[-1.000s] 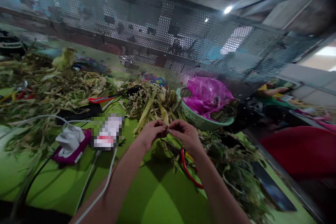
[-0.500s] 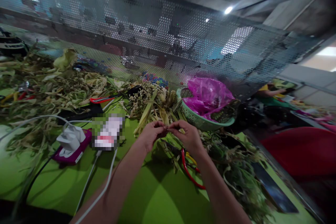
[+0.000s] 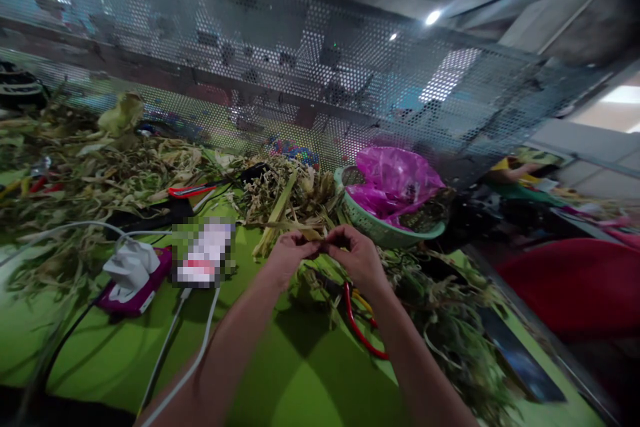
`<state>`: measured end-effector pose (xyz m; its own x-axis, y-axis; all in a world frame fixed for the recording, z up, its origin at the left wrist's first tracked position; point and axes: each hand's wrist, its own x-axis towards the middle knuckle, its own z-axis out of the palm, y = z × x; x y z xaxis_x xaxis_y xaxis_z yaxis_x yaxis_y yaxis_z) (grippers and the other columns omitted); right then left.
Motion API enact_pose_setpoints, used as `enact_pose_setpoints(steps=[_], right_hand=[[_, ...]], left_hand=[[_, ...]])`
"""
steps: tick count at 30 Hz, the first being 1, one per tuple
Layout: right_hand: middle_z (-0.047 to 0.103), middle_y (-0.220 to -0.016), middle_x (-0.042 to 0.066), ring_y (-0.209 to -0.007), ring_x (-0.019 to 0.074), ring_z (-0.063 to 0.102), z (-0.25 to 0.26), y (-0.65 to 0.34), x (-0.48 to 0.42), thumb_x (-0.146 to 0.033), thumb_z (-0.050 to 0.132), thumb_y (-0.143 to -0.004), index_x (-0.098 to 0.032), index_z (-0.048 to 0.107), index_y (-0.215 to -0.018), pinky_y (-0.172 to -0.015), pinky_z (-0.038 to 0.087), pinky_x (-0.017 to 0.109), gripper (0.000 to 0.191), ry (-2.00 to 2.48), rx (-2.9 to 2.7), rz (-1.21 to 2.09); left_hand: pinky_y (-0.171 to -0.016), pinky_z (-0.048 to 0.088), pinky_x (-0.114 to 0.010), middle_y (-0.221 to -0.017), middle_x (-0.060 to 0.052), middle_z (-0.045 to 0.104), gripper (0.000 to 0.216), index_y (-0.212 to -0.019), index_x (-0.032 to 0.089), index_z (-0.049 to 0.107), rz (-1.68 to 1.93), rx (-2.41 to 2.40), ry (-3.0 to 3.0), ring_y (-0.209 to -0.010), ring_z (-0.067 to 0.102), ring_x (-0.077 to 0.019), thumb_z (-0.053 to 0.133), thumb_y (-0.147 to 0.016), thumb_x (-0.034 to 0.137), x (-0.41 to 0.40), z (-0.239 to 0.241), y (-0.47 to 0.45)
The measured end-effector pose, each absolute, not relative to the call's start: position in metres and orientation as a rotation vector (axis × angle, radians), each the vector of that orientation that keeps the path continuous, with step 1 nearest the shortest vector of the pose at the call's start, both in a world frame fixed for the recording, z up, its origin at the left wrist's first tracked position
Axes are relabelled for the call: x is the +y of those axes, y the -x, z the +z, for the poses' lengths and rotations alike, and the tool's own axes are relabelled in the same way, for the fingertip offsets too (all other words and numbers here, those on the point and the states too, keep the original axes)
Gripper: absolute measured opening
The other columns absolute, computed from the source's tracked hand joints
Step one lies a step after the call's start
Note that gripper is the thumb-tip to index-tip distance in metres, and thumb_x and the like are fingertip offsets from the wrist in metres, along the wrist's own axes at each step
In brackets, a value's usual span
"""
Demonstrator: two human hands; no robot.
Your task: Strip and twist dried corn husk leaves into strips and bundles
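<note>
Over the green table (image 3: pixel 310 373), my left hand (image 3: pixel 291 255) and my right hand (image 3: pixel 354 256) meet fingertip to fingertip. Between them both pinch a dried, yellowish leaf strip (image 3: pixel 311 234); its lower part is hidden by the fingers. Just beyond lies a heap of dried plant stems (image 3: pixel 273 190) with a long pale-green strip (image 3: pixel 283 203) on it. Under my right wrist are red-handled pliers (image 3: pixel 354 320), partly covered by the arm and by greenery.
A green basket (image 3: pixel 380 232) holding a pink plastic bag (image 3: pixel 400 177) stands behind my right hand. On the left are a purple power strip (image 3: pixel 135 303), a blurred-out phone (image 3: pixel 205 257) and white cables. Greenery (image 3: pixel 450 333) spreads at right. A perforated metal screen (image 3: pixel 280 47) closes the back.
A leaf strip now shows between my fingertips, where little was visible before. My right fingers have curled in more, and the view has shifted very slightly.
</note>
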<state>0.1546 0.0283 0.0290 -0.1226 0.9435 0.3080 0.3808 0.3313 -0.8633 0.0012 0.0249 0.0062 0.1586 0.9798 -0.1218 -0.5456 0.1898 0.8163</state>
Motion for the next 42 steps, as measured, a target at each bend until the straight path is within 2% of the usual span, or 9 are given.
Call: enact_pose_setpoints(steps=[6,11,17,23,30,37,42], right_hand=[[0.072,-0.077,0.003,-0.075,0.0195,0.065,0.033,-0.156,0.025,-0.034,0.075,-0.072,-0.019,0.073,-0.081,-0.074,0.052,0.032,0.017,1.170,-1.731,0.834],[0.074,-0.081,0.004,-0.079,0.0208,0.067,0.035,-0.158,0.023,-0.032,0.073,-0.076,-0.021,0.075,-0.084,-0.078,0.052,0.034,0.013,1.150,-1.846,0.732],[0.072,-0.082,0.003,-0.079,0.0199,0.066,0.031,-0.163,0.026,-0.028,0.069,-0.082,-0.022,0.072,-0.084,-0.076,0.049,0.031,0.007,1.128,-1.950,0.578],[0.069,-0.082,0.003,-0.077,0.0198,0.063,0.028,-0.164,0.028,-0.030,0.062,-0.086,-0.022,0.066,-0.085,-0.072,0.046,0.030,0.010,1.220,-2.046,0.426],[0.066,-0.080,0.003,-0.072,0.0190,0.060,0.028,-0.161,0.028,-0.026,0.061,-0.084,-0.021,0.061,-0.083,-0.069,0.045,0.030,0.005,1.260,-1.956,0.449],[0.068,-0.078,0.003,-0.074,0.0190,0.062,0.030,-0.160,0.027,-0.029,0.069,-0.079,-0.020,0.068,-0.083,-0.071,0.050,0.031,0.010,1.117,-1.836,0.643],[0.071,-0.081,0.005,-0.079,0.0213,0.065,0.033,-0.161,0.026,-0.031,0.071,-0.080,-0.022,0.073,-0.083,-0.077,0.052,0.035,0.011,1.064,-1.910,0.571]], left_hand=[[-0.060,0.046,-0.022,-0.064,-0.002,0.065,0.033,-0.066,0.011,0.067,1.169,0.749,-0.615,-0.058,0.056,-0.0098,0.090,-0.047,0.024,0.027,0.006,0.001],[-0.057,0.046,-0.021,-0.063,-0.001,0.064,0.027,-0.066,0.012,0.065,1.127,0.769,-0.580,-0.056,0.056,-0.0090,0.087,-0.052,0.020,0.030,-0.001,0.003],[-0.053,0.045,-0.020,-0.063,-0.002,0.064,0.026,-0.070,0.013,0.065,1.063,0.718,-0.618,-0.050,0.053,-0.0075,0.085,-0.058,0.025,0.029,-0.005,0.003],[-0.056,0.043,-0.021,-0.063,-0.001,0.063,0.026,-0.070,0.013,0.068,1.076,0.742,-0.763,-0.053,0.052,-0.0080,0.084,-0.059,0.031,0.027,0.004,0.003],[-0.060,0.045,-0.023,-0.065,-0.002,0.063,0.030,-0.067,0.013,0.064,1.100,0.740,-0.856,-0.056,0.054,-0.0096,0.084,-0.058,0.034,0.026,0.005,0.001],[-0.058,0.043,-0.023,-0.063,-0.001,0.060,0.020,-0.067,0.014,0.062,1.063,0.797,-0.758,-0.057,0.052,-0.0101,0.077,-0.062,0.027,0.025,0.003,-0.001],[-0.057,0.043,-0.023,-0.061,-0.001,0.056,0.015,-0.065,0.016,0.060,1.060,0.805,-0.683,-0.060,0.054,-0.0123,0.073,-0.063,0.024,0.024,0.004,0.002]])
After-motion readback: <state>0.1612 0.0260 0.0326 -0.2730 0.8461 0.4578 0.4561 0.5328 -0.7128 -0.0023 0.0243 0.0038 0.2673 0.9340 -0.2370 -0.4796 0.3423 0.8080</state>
